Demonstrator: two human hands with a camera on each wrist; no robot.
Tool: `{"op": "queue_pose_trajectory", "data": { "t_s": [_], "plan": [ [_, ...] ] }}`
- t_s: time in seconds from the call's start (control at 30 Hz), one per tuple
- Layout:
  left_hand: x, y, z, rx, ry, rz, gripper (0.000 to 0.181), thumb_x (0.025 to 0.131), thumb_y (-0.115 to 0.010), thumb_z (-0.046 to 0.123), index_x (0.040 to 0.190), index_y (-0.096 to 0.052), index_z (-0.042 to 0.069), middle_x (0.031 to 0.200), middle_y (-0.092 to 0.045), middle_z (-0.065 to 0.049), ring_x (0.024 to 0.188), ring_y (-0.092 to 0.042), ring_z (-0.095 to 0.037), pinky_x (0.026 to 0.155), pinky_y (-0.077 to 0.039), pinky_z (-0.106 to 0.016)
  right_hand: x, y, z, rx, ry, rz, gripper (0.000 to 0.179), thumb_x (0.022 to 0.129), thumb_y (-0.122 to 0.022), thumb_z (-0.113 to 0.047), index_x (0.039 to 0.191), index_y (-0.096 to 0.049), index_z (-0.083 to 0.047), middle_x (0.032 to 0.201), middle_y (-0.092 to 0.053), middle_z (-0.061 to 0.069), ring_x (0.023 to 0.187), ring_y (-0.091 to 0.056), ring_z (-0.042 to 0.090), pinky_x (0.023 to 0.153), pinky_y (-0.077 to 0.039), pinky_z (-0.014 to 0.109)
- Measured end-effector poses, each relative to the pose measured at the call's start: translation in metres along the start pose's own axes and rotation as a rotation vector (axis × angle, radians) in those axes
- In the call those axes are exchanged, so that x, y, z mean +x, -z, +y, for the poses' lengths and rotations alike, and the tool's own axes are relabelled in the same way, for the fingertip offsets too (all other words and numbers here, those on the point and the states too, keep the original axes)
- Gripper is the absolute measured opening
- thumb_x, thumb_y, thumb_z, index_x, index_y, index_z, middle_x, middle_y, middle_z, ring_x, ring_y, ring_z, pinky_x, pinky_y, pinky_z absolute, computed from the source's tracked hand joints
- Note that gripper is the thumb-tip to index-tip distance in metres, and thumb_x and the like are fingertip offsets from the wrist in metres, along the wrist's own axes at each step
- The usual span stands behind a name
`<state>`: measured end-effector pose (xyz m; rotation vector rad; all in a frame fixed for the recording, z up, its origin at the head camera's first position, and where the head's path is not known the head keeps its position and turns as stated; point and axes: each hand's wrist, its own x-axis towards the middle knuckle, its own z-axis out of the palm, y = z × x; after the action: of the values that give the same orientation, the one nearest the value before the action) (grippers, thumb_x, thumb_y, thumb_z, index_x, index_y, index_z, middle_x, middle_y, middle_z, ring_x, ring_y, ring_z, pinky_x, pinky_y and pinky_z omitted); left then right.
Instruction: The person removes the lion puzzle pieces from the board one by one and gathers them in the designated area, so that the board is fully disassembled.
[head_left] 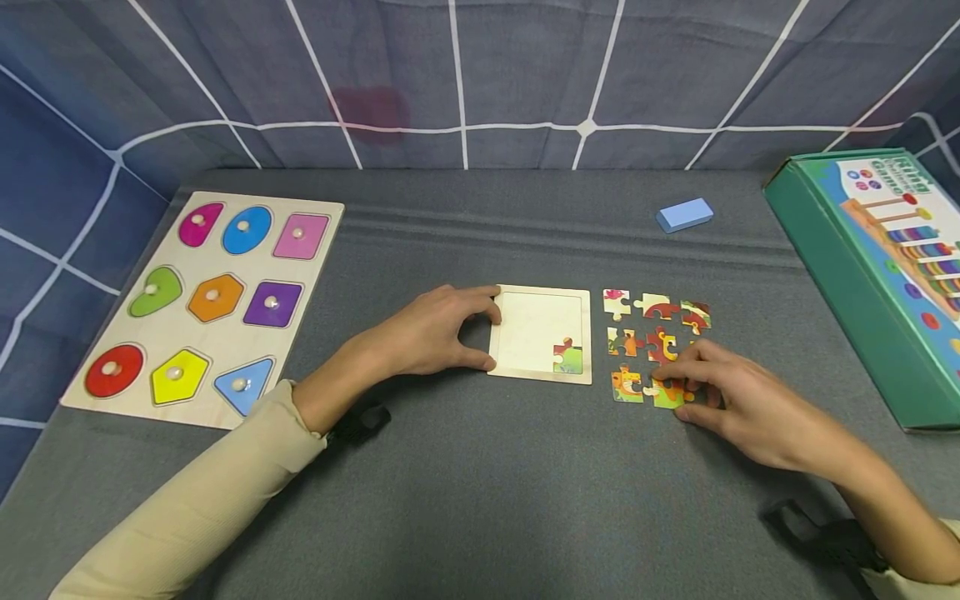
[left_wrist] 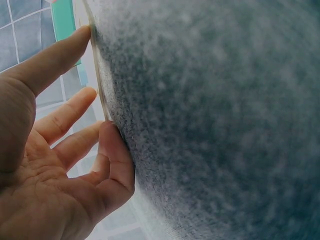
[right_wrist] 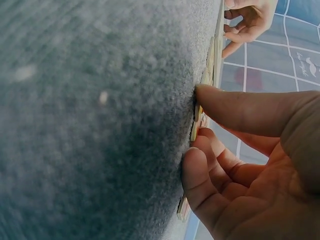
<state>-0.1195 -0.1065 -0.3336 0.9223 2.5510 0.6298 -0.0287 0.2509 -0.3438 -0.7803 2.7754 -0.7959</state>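
Note:
In the head view a shallow square wooden puzzle tray (head_left: 532,325) lies mid-table, one green and red piece (head_left: 572,360) in its lower right corner. My left hand (head_left: 431,331) holds the tray's left side, thumb near the lower corner and fingertips toward the upper one. Right of the tray, several loose jigsaw pieces are set out in rows, among them a pink-flowered piece (head_left: 617,303) and a yellow giraffe-patterned piece (head_left: 627,385). My right hand (head_left: 742,406) pinches a yellow-green jigsaw piece (head_left: 666,395) in the nearest row, its fingers hiding the pieces behind.
To the left lies a wooden shape board (head_left: 172,333) with coloured knobbed shapes. A blue block (head_left: 685,215) sits toward the back. At the right stands a green toy box (head_left: 840,292). A blue grid-patterned cloth (head_left: 525,75) rises behind the grey table surface (head_left: 480,500).

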Motion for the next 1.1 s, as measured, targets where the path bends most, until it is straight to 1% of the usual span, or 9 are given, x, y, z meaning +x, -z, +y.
{"op": "queue_pose_trajectory", "data": {
  "t_s": [0.27, 0.57, 0.73, 0.93, 1.03, 1.1],
  "plan": [
    [0.000, 0.000, -0.001, 0.003, -0.014, 0.003, 0.045, 0.079, -0.085, 0.030, 0.115, -0.066, 0.012, 0.150, -0.046, -0.010, 0.125, -0.052, -0.028, 0.104, -0.036, -0.045, 0.000, -0.001, 0.001, -0.005, 0.007, 0.008, 0.048, 0.076, -0.080, 0.005, 0.119, -0.069, -0.014, 0.102, -0.053, -0.009, 0.073, -0.043, 0.001, 0.058, -0.037, 0.024],
    [0.000, 0.000, 0.000, 0.003, 0.003, -0.003, 0.044, 0.079, -0.084, 0.030, 0.115, -0.066, 0.014, 0.150, -0.045, -0.008, 0.124, -0.051, -0.030, 0.104, -0.036, -0.045, 0.000, -0.002, 0.000, -0.019, 0.011, 0.015, 0.048, 0.076, -0.081, 0.004, 0.118, -0.069, -0.016, 0.104, -0.054, -0.010, 0.077, -0.045, 0.002, 0.062, -0.038, 0.025],
    [-0.001, 0.001, 0.000, 0.006, 0.007, -0.005, 0.044, 0.079, -0.085, 0.030, 0.115, -0.066, 0.014, 0.150, -0.045, -0.008, 0.123, -0.052, -0.030, 0.103, -0.036, -0.045, -0.001, -0.001, -0.003, -0.010, 0.009, 0.024, 0.048, 0.078, -0.080, 0.001, 0.121, -0.068, -0.016, 0.106, -0.055, -0.010, 0.077, -0.045, 0.002, 0.062, -0.038, 0.025],
    [-0.001, 0.001, 0.001, 0.005, 0.007, -0.006, 0.044, 0.079, -0.085, 0.030, 0.115, -0.065, 0.014, 0.150, -0.045, -0.007, 0.123, -0.052, -0.029, 0.104, -0.035, -0.044, 0.001, 0.001, -0.012, 0.057, -0.012, 0.078, 0.043, 0.081, -0.080, -0.004, 0.121, -0.068, -0.018, 0.103, -0.057, -0.012, 0.074, -0.048, 0.003, 0.059, -0.038, 0.021],
    [-0.001, 0.001, 0.001, 0.004, 0.002, -0.008, 0.044, 0.079, -0.084, 0.031, 0.116, -0.065, 0.014, 0.150, -0.045, -0.007, 0.123, -0.052, -0.028, 0.104, -0.035, -0.044, 0.006, -0.001, -0.018, 0.067, -0.024, 0.105, 0.040, 0.082, -0.080, -0.005, 0.118, -0.069, -0.019, 0.098, -0.057, -0.011, 0.073, -0.048, 0.003, 0.060, -0.039, 0.020],
    [0.000, 0.001, 0.001, 0.004, -0.002, -0.008, 0.045, 0.079, -0.084, 0.031, 0.116, -0.065, 0.014, 0.150, -0.045, -0.008, 0.124, -0.052, -0.028, 0.104, -0.036, -0.045, 0.012, -0.002, -0.022, 0.072, -0.030, 0.116, 0.040, 0.082, -0.080, -0.006, 0.118, -0.069, -0.018, 0.095, -0.056, -0.010, 0.073, -0.048, 0.004, 0.061, -0.040, 0.020]
  ]
}}
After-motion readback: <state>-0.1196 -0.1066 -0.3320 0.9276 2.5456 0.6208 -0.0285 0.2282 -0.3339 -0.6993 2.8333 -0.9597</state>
